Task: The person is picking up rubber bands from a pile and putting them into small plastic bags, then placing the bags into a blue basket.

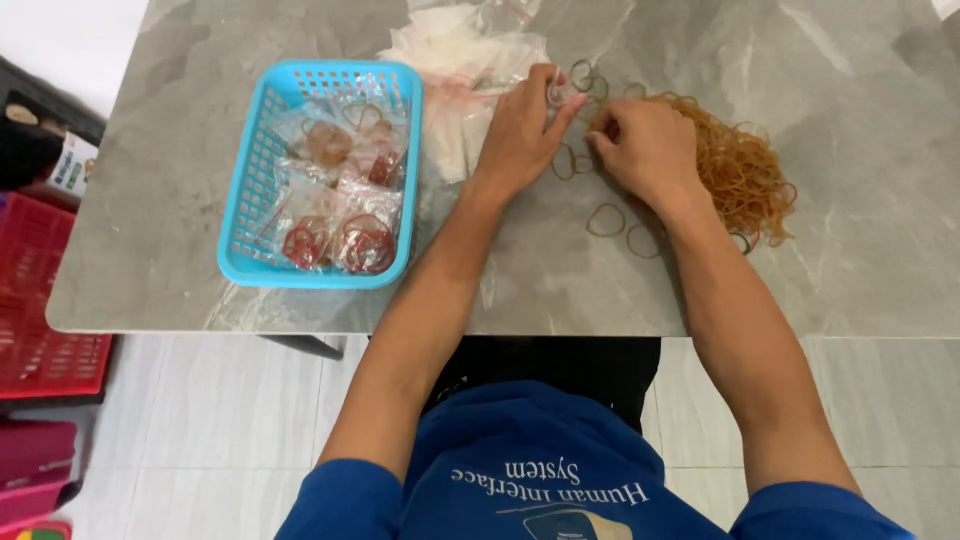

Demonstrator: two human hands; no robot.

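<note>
On grey marble table (850, 250), both hands sort rubber bands (740, 170); white tiles below.

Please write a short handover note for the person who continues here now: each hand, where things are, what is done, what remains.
Left hand: fingertips pinch a small clear bag beside the bag pile.
Right hand: on the loose bands, at the edge of the band heap.
Done: several filled bags lie in the blue basket.
Left: the heap is still large; many bags remain in the pile.
</note>
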